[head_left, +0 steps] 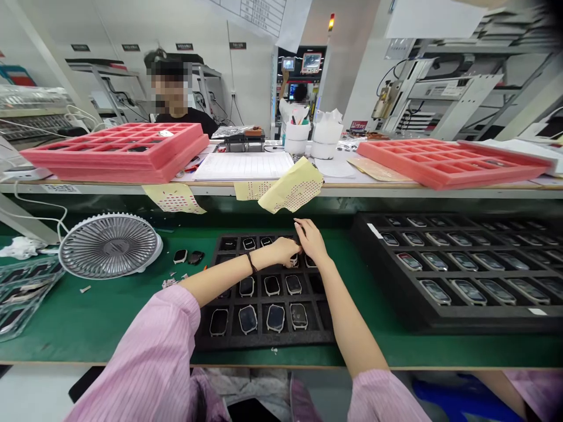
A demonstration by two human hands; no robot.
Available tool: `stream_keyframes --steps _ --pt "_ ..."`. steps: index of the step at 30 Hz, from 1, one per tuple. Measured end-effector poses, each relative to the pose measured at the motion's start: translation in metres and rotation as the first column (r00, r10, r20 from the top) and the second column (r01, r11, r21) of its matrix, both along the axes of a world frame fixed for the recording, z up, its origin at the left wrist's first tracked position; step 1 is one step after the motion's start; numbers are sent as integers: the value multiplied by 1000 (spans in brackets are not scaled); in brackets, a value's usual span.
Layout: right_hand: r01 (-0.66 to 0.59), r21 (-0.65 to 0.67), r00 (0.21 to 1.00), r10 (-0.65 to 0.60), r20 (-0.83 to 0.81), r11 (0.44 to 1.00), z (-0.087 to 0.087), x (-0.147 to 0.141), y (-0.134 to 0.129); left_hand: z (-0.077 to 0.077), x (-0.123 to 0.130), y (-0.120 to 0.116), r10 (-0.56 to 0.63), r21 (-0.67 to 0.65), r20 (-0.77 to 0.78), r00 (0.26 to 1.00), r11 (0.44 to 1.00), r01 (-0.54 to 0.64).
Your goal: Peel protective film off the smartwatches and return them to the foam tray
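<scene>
A black foam tray (259,341) lies in front of me, with rectangular smartwatch bodies in many of its compartments. My left hand (285,251) reaches over the tray's upper part, its fingers curled down at a smartwatch (294,259) that they partly hide. Close beside it, at the upper right of the tray, is my right hand (310,239); its fingers stretch forward and its thumb side faces the left hand. Nothing shows in the right hand. Nearer to me, a smartwatch (275,318) sits face up in the bottom row.
At right stands a taller black tray stack (396,305) filled with watches. A grey fan (111,246), two loose watch parts (180,256) and a clear plastic tray (26,299) lie left. Above, a shelf holds pink foam trays (149,167). A person (185,117) sits beyond.
</scene>
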State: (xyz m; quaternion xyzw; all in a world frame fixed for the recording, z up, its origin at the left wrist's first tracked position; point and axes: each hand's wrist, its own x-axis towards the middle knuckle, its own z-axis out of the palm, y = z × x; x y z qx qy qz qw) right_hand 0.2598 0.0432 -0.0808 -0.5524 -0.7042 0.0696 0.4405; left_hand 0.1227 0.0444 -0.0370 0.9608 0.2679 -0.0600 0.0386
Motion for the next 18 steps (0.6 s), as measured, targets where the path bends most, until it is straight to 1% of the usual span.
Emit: stream_keyframes --steps 4,9,12,16,18 --pt "-16 3 1000 16 6 1000 2 -2 -1 -5 0 -1 3 11 -8 1000 1000 -3" --pt "-23 4 1000 23 10 1000 1 -1 -2 -8 9 -5 17 33 -13 1000 999 -17" --pt "-11 5 1000 11 -5 1000 0 0 -1 -7 11 -3 -18 28 -12 1000 999 18" --pt "-9 2 1000 9 -12 1000 1 -1 -2 -7 6 3 -104 0 -4 995 995 104" --pt "-16 -7 1000 16 -3 1000 1 -2 -2 -9 6 4 -114 12 -8 993 993 114"
